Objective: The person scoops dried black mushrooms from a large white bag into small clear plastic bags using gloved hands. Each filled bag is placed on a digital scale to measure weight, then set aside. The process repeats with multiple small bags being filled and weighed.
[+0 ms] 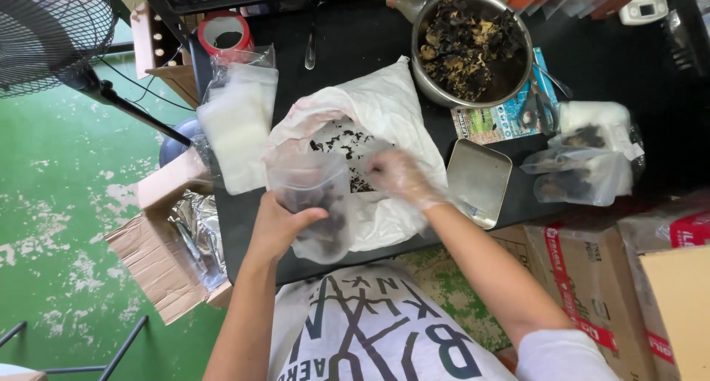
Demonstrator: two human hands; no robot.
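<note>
My left hand (281,222) grips a clear plastic pouch (314,196) that stands open-topped and holds some dark dried pieces at its bottom. My right hand (399,175), in a thin clear glove, reaches over a big white plastic bag (384,107) spread on the black table (355,33), its fingers closed on dark dried bits (347,141) scattered there, just right of the pouch mouth. A steel bowl (423,70) full of dark and tan dried fungus stands at the back right.
A stack of empty clear pouches (237,126) lies left of the white bag. A small steel tray (479,178), scissors (534,104) and filled pouches (580,167) sit to the right. Cardboard boxes (166,248) flank the table; a fan (44,33) stands at left.
</note>
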